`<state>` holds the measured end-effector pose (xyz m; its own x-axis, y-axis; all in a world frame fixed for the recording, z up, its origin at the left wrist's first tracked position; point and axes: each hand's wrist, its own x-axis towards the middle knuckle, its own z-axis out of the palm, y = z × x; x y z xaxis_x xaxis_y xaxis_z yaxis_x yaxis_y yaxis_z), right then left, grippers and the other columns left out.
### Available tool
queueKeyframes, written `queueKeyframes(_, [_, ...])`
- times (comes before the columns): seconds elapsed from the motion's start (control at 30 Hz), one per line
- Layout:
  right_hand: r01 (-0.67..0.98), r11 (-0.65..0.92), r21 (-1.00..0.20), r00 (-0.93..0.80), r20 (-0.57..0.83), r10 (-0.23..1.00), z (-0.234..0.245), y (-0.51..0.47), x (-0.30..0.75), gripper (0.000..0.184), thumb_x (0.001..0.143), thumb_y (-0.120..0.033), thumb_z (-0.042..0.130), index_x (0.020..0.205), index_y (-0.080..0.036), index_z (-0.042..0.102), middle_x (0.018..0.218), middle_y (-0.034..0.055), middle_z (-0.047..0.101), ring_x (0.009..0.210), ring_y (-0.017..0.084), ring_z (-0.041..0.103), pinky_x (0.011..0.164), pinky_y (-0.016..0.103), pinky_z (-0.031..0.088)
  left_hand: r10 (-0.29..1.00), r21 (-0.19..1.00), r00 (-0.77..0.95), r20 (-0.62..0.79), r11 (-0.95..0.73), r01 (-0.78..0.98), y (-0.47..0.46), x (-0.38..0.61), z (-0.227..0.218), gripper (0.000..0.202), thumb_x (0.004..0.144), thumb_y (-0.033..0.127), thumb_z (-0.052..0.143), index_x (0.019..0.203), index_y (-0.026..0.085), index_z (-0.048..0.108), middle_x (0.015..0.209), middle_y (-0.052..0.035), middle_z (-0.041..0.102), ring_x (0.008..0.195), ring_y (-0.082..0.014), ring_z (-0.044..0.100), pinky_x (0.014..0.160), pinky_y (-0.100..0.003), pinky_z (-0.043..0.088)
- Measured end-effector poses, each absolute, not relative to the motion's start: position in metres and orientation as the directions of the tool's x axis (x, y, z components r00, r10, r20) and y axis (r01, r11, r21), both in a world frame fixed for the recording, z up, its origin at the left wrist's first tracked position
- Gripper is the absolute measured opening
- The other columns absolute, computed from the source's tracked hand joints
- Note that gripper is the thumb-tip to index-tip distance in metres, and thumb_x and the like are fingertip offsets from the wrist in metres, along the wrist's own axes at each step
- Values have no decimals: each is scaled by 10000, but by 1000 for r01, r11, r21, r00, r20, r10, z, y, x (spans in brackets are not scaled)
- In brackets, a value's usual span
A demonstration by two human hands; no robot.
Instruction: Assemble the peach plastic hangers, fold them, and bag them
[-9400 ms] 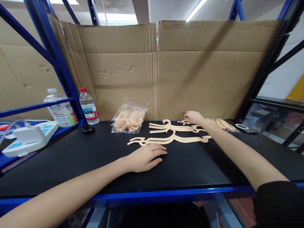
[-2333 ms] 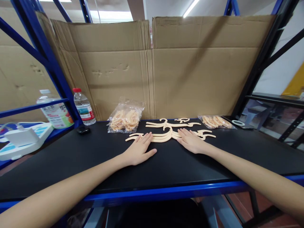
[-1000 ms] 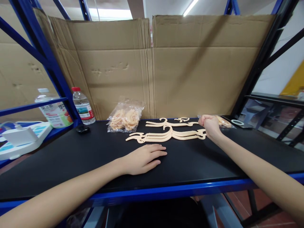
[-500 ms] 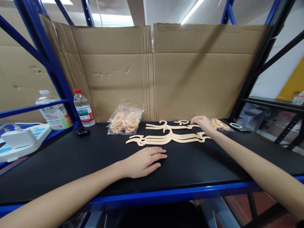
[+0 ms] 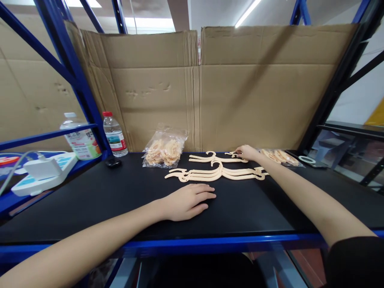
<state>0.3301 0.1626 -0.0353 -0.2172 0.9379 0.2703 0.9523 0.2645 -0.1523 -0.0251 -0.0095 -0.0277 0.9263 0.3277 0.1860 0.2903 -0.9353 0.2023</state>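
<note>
two hanger rows (image 5: 221,171) near right hand (image 5: 247,153); two bags (image 5: 165,149).

The right hand (image 5: 247,152) has left the front hangers (image 5: 221,171) and reached the small pieces (image 5: 231,153) at their one o'clock.

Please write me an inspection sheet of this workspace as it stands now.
Surface: black table, flat.
Job's things: near hangers overlapping, far hangers behind, count unclear; small pale piece at the back.
Clutter: left bag and right bag of pale pieces; red-capped bottle; small black object.
Hands: left hand palm down before the near hangers; right hand at the small pale piece, grip unclear.
Cables: white cable by the adapter on the power strip, left of the table.
Surroundings: cardboard behind, blue frame at left.
</note>
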Motion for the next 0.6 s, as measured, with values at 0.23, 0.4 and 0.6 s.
queueKeyframes(0.23, [954,272,-127,-237,237,942,-34,163,332,304,684,-79,583,948,-146,719,766,56,731,715,183,663,658,240,470,329,192,928,176,-936,296,-9,-25,-28,390,938,245,414,1321,196,470,1387,-95,468,1286,-227,422,1092,-386,334])
queueKeyframes(0.4, [949,291,-121,-255,249,934,-29,157,331,331,643,-52,543,902,-140,728,693,45,714,611,164,622,589,237,439,332,212,924,190,-933,291,-10,-25,-27,384,934,248,423,1314,217,478,1382,-84,475,1276,-231,437,1084,-395,347])
queueKeyframes(0.6, [935,336,-114,-288,311,906,-26,148,328,163,666,-105,549,700,-176,692,669,27,681,590,147,578,571,232,409,331,225,923,195,-931,287,-9,-25,-28,379,935,251,426,1308,218,483,1377,-87,479,1274,-233,437,1084,-398,345])
